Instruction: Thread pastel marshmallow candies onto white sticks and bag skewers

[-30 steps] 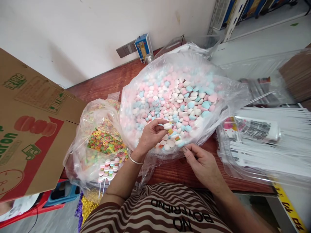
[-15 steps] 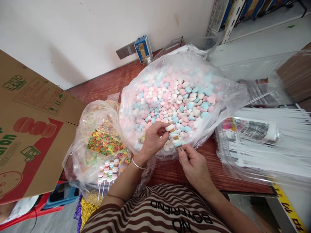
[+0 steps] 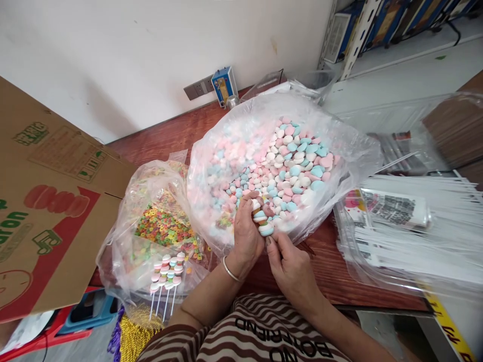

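Note:
My left hand (image 3: 246,231) is closed around a candy skewer (image 3: 260,217), a stack of white and pale blue discs with orange and green layers between them. The thumb and fingers of my right hand (image 3: 292,264) pinch at its lower end, and the stick itself is hidden there. Just beyond both hands lies a large clear plastic bag (image 3: 350,161), open and filled with pink, white and blue candy discs (image 3: 298,156). To the left, a smaller plastic bag (image 3: 130,211) holds colourful ring-shaped candies (image 3: 162,223). Several candy skewers (image 3: 167,271) with white sticks lie on its near side.
A printed cardboard box (image 3: 56,201) stands at the left. On the right, a clear plastic tray (image 3: 362,266) holds many white sticks (image 3: 433,226) and a printed packet (image 3: 400,206). A blue device (image 3: 224,86) sits by the wall on the wooden table (image 3: 158,133).
The candy skewer has come closer to me and slightly left. My left hand has turned and now cups the stack, while my right hand has moved a little left and down with it.

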`<state>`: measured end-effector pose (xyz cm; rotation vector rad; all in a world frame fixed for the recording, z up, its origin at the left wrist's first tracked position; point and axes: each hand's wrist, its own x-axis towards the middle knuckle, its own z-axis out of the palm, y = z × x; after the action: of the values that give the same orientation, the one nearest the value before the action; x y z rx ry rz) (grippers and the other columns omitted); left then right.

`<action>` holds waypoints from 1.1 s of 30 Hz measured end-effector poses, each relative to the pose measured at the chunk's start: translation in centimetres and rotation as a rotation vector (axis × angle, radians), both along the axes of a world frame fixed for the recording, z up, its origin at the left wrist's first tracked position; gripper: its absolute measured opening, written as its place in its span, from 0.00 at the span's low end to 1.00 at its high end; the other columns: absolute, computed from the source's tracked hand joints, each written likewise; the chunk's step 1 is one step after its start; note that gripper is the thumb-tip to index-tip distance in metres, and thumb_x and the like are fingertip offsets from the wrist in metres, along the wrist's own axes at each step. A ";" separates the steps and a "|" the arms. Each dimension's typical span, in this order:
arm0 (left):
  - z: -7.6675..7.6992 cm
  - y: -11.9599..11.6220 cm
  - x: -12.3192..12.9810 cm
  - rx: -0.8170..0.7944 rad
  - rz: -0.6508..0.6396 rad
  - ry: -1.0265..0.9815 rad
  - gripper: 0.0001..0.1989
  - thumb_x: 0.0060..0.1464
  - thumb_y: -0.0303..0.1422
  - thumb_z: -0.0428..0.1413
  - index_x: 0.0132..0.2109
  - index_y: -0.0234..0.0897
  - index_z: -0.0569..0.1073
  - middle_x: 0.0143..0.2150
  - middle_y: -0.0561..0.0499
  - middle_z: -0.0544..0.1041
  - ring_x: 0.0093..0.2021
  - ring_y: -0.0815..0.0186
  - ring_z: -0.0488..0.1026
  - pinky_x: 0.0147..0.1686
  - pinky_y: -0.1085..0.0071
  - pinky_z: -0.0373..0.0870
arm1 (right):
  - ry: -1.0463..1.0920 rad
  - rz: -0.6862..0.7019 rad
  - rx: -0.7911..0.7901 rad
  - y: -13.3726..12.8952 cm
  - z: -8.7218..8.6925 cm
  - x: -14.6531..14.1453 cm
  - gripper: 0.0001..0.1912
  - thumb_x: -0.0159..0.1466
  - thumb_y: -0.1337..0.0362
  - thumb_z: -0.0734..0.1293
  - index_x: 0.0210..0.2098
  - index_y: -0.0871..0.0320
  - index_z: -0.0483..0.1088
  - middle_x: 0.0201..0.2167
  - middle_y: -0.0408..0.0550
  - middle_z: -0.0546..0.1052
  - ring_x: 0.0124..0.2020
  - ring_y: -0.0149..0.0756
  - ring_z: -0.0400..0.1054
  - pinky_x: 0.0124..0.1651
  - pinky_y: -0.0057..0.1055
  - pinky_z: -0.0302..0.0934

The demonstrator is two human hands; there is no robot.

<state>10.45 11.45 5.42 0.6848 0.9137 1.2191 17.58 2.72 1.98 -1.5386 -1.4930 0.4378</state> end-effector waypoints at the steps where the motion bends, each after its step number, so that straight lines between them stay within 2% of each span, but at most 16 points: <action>1: 0.0 -0.2 0.1 -0.010 -0.011 -0.015 0.12 0.59 0.44 0.56 0.43 0.42 0.69 0.33 0.54 0.69 0.28 0.71 0.71 0.29 0.74 0.70 | -0.032 -0.006 0.016 0.0 -0.1 -0.2 0.13 0.73 0.63 0.57 0.35 0.55 0.69 0.21 0.45 0.77 0.19 0.36 0.71 0.24 0.29 0.54; 4: -0.2 -0.9 0.3 -0.009 -0.009 -0.008 0.11 0.60 0.43 0.56 0.39 0.41 0.68 0.32 0.55 0.68 0.25 0.73 0.66 0.29 0.74 0.70 | -0.131 -0.028 0.078 0.3 -0.3 -0.8 0.16 0.75 0.63 0.55 0.38 0.59 0.71 0.24 0.49 0.80 0.18 0.36 0.71 0.23 0.30 0.53; 6: -0.5 -1.2 0.2 0.021 0.010 0.032 0.11 0.61 0.43 0.56 0.40 0.42 0.68 0.30 0.55 0.67 0.24 0.73 0.63 0.29 0.74 0.70 | -0.184 -0.036 0.109 0.7 -0.3 -1.0 0.17 0.76 0.63 0.53 0.42 0.63 0.72 0.26 0.53 0.81 0.18 0.37 0.72 0.22 0.31 0.53; 8: -0.7 -1.1 0.0 0.059 0.039 0.065 0.11 0.61 0.45 0.56 0.43 0.43 0.69 0.30 0.56 0.66 0.24 0.72 0.63 0.29 0.73 0.70 | -0.214 -0.024 0.115 1.1 -0.2 -0.9 0.19 0.76 0.63 0.52 0.42 0.63 0.72 0.25 0.53 0.81 0.18 0.37 0.72 0.21 0.31 0.53; 13: -0.5 -0.4 -0.8 0.079 0.132 -0.001 0.17 0.62 0.43 0.56 0.55 0.46 0.69 0.31 0.56 0.66 0.25 0.72 0.65 0.29 0.74 0.69 | -0.244 0.077 0.058 0.7 -0.1 -0.4 0.17 0.76 0.63 0.53 0.39 0.60 0.71 0.19 0.44 0.77 0.17 0.35 0.72 0.21 0.29 0.53; 16: -0.3 -0.9 -0.8 0.091 0.130 -0.039 0.20 0.62 0.43 0.57 0.59 0.47 0.69 0.33 0.56 0.67 0.24 0.73 0.62 0.26 0.75 0.68 | -0.358 0.042 0.131 0.2 -0.4 -0.5 0.19 0.76 0.66 0.52 0.38 0.62 0.72 0.18 0.46 0.76 0.15 0.35 0.70 0.20 0.30 0.51; 20: -0.3 -2.0 -0.6 0.124 0.130 -0.060 0.26 0.62 0.44 0.59 0.65 0.48 0.67 0.34 0.55 0.69 0.24 0.74 0.60 0.25 0.76 0.67 | -0.414 0.007 0.223 0.3 -0.7 -1.0 0.19 0.76 0.68 0.52 0.46 0.69 0.72 0.22 0.50 0.79 0.16 0.35 0.71 0.21 0.31 0.52; 24: -0.6 -2.5 -0.9 0.175 0.145 -0.079 0.29 0.63 0.44 0.58 0.69 0.49 0.64 0.33 0.55 0.67 0.25 0.74 0.60 0.28 0.75 0.67 | -0.412 0.023 0.226 0.5 -0.8 -1.4 0.18 0.75 0.69 0.52 0.36 0.63 0.71 0.17 0.45 0.74 0.15 0.33 0.69 0.20 0.29 0.50; 27: -1.3 -3.0 -1.6 0.214 0.198 -0.029 0.30 0.64 0.47 0.57 0.70 0.50 0.63 0.33 0.55 0.68 0.25 0.73 0.60 0.31 0.73 0.69 | -0.398 0.093 0.180 0.8 -1.0 -1.7 0.17 0.74 0.69 0.53 0.33 0.59 0.68 0.16 0.44 0.73 0.16 0.34 0.69 0.21 0.29 0.50; 30: -2.0 -3.1 -3.3 0.260 0.234 0.158 0.31 0.63 0.50 0.56 0.69 0.49 0.63 0.38 0.52 0.73 0.29 0.70 0.66 0.34 0.72 0.70 | -0.334 0.242 0.061 1.2 -0.9 -2.6 0.16 0.74 0.66 0.53 0.38 0.58 0.69 0.23 0.50 0.79 0.21 0.39 0.73 0.24 0.30 0.55; 33: -2.1 -2.2 -8.5 0.312 0.306 0.435 0.29 0.65 0.49 0.55 0.69 0.48 0.63 0.46 0.48 0.76 0.31 0.70 0.69 0.34 0.72 0.71 | -0.242 0.478 0.007 0.8 -0.2 -2.9 0.15 0.74 0.61 0.55 0.50 0.60 0.70 0.39 0.56 0.83 0.34 0.45 0.78 0.33 0.34 0.65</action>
<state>2.00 9.24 3.30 1.1192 1.2325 1.5357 14.71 3.55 1.78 -1.2522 -2.0601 0.5308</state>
